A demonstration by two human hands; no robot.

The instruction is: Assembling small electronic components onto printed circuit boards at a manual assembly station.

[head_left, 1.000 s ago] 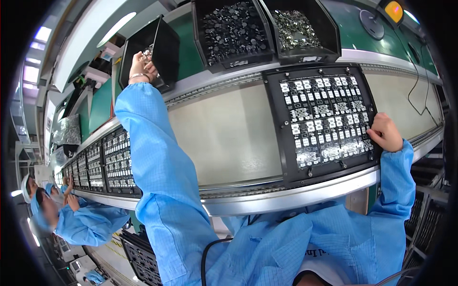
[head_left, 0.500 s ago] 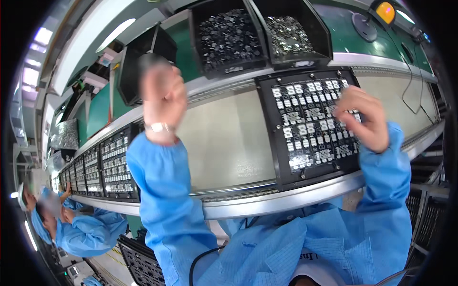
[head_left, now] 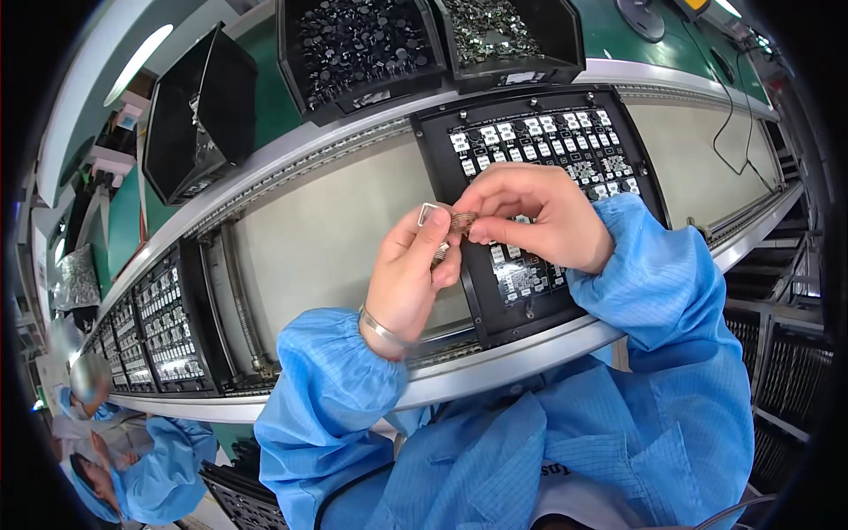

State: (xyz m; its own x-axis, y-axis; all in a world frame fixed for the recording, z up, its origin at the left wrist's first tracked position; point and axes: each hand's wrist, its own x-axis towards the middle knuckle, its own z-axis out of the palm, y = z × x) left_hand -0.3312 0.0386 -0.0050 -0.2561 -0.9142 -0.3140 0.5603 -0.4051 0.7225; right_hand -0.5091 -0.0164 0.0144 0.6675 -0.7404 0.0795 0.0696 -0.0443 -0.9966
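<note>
My left hand (head_left: 406, 278), with a metal band at its wrist, is closed around several small shiny metal pieces (head_left: 461, 223) held at the fingertips. A bright square-edged piece sticks out by its thumb. Thumb and fingers of my right hand (head_left: 543, 216) pinch at the same metal pieces from the other side, so both hands meet there. Beneath my right hand lies a black frame (head_left: 442, 146) carrying rows of circuit boards (head_left: 565, 146) with white and black components. My right hand and forearm cover part of these boards.
Along the back stand a black bin (head_left: 168, 132) with a few parts, a bin of dark round components (head_left: 362, 44) and a bin of silvery parts (head_left: 490, 31). Metal rails (head_left: 565, 340) edge the conveyor. More loaded frames (head_left: 168, 322) sit at left, near a co-worker in blue (head_left: 168, 468).
My left hand has come from in front of the left bin down and right to the middle. My right hand has moved left off the boards' right side to meet it. The whole view has shifted.
</note>
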